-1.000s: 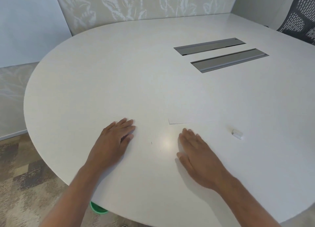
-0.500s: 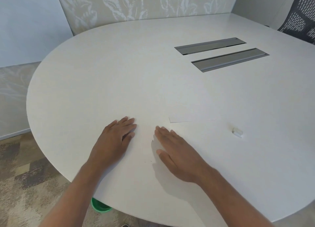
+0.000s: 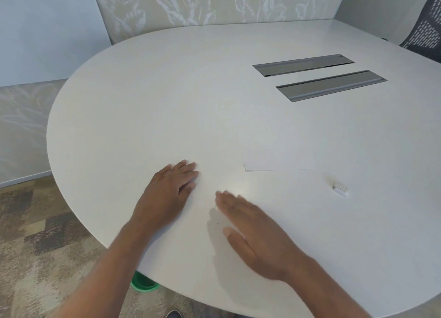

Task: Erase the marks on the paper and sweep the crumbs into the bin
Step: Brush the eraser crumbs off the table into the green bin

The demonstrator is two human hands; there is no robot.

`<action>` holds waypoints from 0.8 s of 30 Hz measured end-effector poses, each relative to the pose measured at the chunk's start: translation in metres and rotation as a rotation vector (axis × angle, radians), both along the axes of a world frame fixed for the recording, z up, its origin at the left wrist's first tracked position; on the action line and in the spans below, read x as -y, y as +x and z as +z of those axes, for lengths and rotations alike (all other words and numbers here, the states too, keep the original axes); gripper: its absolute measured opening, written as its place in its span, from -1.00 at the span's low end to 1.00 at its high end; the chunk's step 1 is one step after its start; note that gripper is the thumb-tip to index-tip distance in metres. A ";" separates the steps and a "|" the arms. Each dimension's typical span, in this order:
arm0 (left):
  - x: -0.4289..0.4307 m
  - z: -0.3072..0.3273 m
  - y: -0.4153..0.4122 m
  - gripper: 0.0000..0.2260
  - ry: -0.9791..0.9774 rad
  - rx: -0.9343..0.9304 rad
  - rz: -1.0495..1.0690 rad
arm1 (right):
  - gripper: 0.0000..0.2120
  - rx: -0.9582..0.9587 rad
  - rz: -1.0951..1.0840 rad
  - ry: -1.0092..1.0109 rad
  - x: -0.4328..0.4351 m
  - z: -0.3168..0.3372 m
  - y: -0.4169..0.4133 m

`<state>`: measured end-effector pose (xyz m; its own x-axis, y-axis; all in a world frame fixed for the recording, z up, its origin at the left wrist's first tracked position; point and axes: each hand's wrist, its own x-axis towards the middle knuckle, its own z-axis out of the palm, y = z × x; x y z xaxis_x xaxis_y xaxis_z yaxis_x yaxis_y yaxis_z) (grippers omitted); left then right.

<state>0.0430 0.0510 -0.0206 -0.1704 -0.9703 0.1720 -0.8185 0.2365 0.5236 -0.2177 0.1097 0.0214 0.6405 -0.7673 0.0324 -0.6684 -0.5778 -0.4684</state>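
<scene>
A white sheet of paper (image 3: 274, 153) lies flat on the white table (image 3: 167, 102), hard to tell from the tabletop. A small white eraser (image 3: 340, 188) sits to the right of it. My left hand (image 3: 167, 196) rests flat on the table, fingers straight. My right hand (image 3: 257, 236) is flat and blurred near the table's front edge, fingers together. A few tiny dark crumbs (image 3: 213, 223) lie just left of its fingers. A green bin (image 3: 143, 284) shows partly under the table edge, below my left forearm.
Two grey cable slots (image 3: 319, 76) are set into the tabletop at the back right. A dark mesh chair (image 3: 427, 33) stands at the far right. Patterned carpet (image 3: 35, 246) lies below the rounded table edge on the left. A shoe tip (image 3: 173, 314) shows at the bottom.
My right hand has swept left and toward the front edge of the table, nearer my left hand. My left hand has stayed put.
</scene>
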 end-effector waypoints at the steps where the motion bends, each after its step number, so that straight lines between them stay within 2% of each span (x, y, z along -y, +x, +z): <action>1: 0.000 0.000 0.000 -0.68 0.000 -0.001 0.000 | -0.42 -0.036 -0.044 -0.004 0.009 -0.002 -0.003; 4: 0.001 0.001 0.001 -0.68 0.000 -0.006 -0.005 | -0.40 -0.188 -0.076 -0.001 0.024 -0.012 -0.003; 7: 0.002 0.000 0.002 -0.67 0.004 0.001 -0.012 | -0.38 -0.281 0.039 -0.053 0.008 -0.015 0.012; 11: 0.001 0.000 0.002 -0.69 0.011 -0.010 -0.013 | -0.42 -0.154 0.181 0.017 -0.023 -0.008 0.020; 13: 0.001 0.000 0.001 -0.70 0.013 -0.014 -0.020 | -0.45 -0.017 0.104 0.033 -0.026 -0.004 0.013; 15: 0.001 0.001 0.002 -0.71 0.020 -0.021 -0.023 | -0.45 0.036 -0.055 0.017 -0.024 -0.004 0.005; 17: 0.001 0.001 0.002 -0.72 0.019 -0.023 -0.028 | -0.40 -0.066 -0.158 0.027 -0.022 -0.006 0.000; 20: 0.002 -0.001 0.003 -0.73 0.022 -0.026 -0.040 | -0.36 -0.230 -0.129 -0.009 -0.031 -0.014 0.008; 24: 0.004 -0.002 0.004 -0.74 0.023 -0.013 -0.051 | -0.35 -0.203 0.016 -0.004 -0.055 -0.021 0.042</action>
<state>0.0469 0.0468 -0.0225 -0.2176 -0.9641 0.1524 -0.7986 0.2656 0.5401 -0.1755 0.1649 0.0006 0.6465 -0.7569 -0.0958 -0.7395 -0.5907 -0.3228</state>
